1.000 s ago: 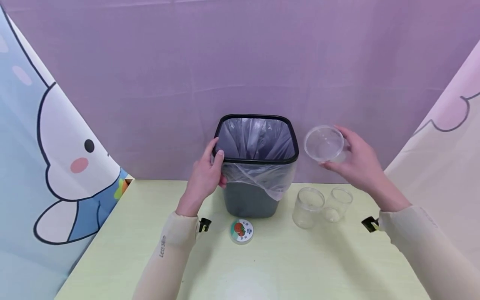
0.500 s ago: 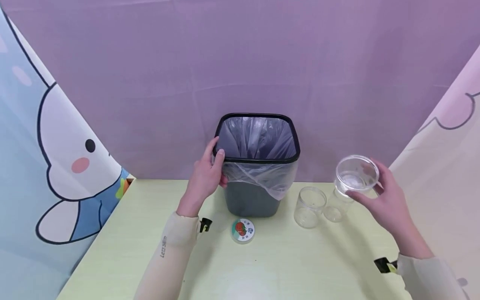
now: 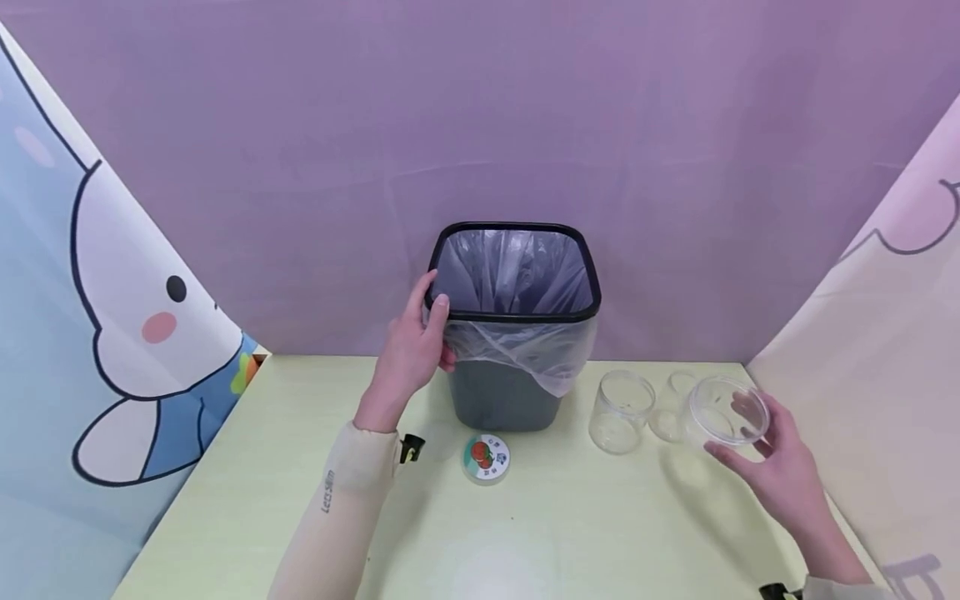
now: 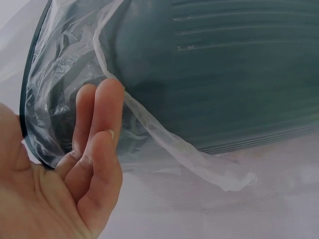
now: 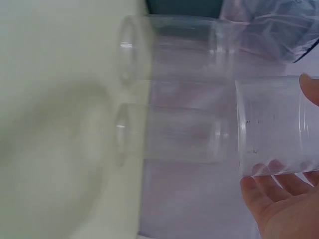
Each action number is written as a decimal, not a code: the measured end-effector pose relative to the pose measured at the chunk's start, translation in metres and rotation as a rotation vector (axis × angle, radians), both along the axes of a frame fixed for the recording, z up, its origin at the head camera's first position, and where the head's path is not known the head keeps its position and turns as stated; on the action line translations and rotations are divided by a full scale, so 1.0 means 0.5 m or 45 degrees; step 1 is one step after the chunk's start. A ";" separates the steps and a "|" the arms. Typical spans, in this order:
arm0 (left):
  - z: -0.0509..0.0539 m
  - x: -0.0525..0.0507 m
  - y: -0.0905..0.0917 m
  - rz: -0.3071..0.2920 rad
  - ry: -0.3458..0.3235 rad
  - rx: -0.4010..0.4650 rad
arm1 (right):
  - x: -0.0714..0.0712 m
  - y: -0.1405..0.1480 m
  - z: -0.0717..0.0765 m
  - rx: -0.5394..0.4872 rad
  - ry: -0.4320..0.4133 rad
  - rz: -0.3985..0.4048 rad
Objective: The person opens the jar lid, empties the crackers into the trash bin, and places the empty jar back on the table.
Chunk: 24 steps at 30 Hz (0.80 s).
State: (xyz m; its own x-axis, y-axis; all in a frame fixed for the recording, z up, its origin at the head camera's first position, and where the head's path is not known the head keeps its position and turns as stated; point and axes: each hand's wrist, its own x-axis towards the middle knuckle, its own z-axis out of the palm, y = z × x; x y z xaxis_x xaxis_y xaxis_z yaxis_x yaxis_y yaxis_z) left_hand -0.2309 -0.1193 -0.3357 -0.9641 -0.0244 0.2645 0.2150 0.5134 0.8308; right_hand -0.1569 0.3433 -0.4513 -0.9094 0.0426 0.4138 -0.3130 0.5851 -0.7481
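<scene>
My left hand [image 3: 408,354] holds the left front corner of a dark grey trash bin [image 3: 506,396], with the thumb at its black rim. Several fingers [image 4: 107,109] lie against the outside of the clear bag [image 4: 60,84] folded over that rim. On the right, my right hand [image 3: 787,479] grips a wide clear jar [image 5: 271,124] from the side, thumb and fingers around its wall. This jar is upright, above the table. Left of it stand two more clear jars: a wide one [image 3: 621,417] and a narrower one [image 3: 665,425], partly behind the held jar.
A round disc like a jar lid [image 3: 486,458], with a tomato picture, lies on the pale yellow table [image 3: 540,533] before the bin. A purple cloth [image 3: 510,108] hangs behind. Printed cloths [image 3: 150,333] close off both sides.
My right hand has carried the clear jar from beside the bin's opening down and to the right, past the narrower jar. My left hand keeps its place on the bin.
</scene>
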 end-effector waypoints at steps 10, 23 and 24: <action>-0.008 0.001 -0.004 -0.019 0.018 0.029 | 0.016 -0.005 -0.078 0.030 -0.110 0.059; -0.006 -0.001 -0.002 -0.017 0.029 0.029 | 0.005 -0.013 -0.132 0.004 -0.266 0.118; -0.006 -0.001 -0.002 -0.016 0.032 0.027 | 0.004 -0.014 -0.135 0.003 -0.271 0.115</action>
